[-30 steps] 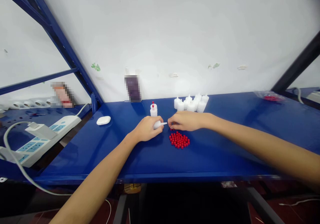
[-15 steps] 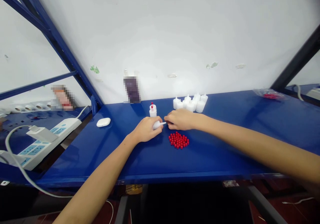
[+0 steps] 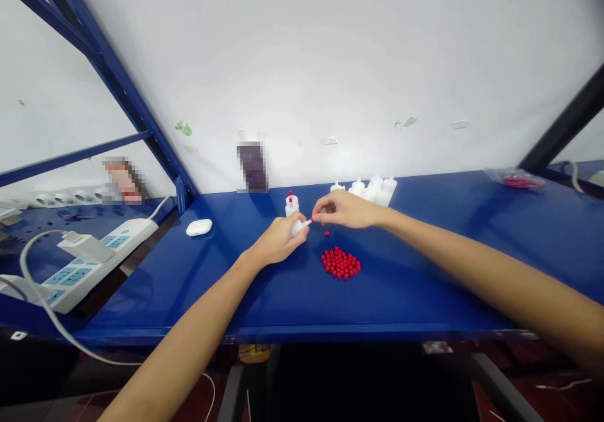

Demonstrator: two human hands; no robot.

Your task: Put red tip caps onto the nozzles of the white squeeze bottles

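Head view: the left hand [image 3: 278, 243] has its fingers wrapped around a white bottle [image 3: 296, 227], tilted over the counter [image 3: 415, 283] so that its nozzle [image 3: 306, 223] points toward the right hand [image 3: 346, 209]. The right fingers pinch a small red cap [image 3: 312, 219] at the nozzle tip; whether it is seated cannot be told at this size. One loose cap [image 3: 326, 234] lies just below the right hand, apart from the heap of red caps [image 3: 340, 263] nearer the front edge. Red-tipped bottles [image 3: 292, 207] stand just beyond the left hand; a cluster of white bottles [image 3: 372, 190] stands farther back, partly hidden behind the right hand. Judgement on technique: steady the body without squeezing it, align cap and nozzle on one axis, then press straight with light force; a skewed push would likely bend the thin tip or let the cap slip.
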